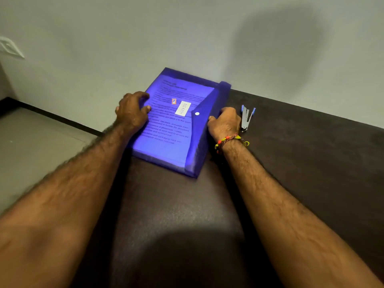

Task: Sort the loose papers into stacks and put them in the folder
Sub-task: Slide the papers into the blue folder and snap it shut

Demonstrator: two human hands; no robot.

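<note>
Both hands [133, 113] [225, 122] grip folder [166, 146]; stapler [247, 118] beside right

**A:** Obstacles on the table [311, 163], item by item?

**B:** One: blue folder [178, 129], flap closed, far end touching the wall [187, 38]; no passage behind it. Two: left hand [133, 112], on the folder's left edge, forearm trailing back over the table's left edge. Three: right hand [225, 122], at the folder's right edge, forearm trailing back across the table. Four: stapler [247, 118], opened out, just beside the right hand; the gap between them is narrow.

**A:** Free room?

**B:** Bare tabletop between the two forearms, up to the folder's near edge. Bare tabletop right of the stapler, along to the wall. Open floor [37, 142] left of the table.
</note>
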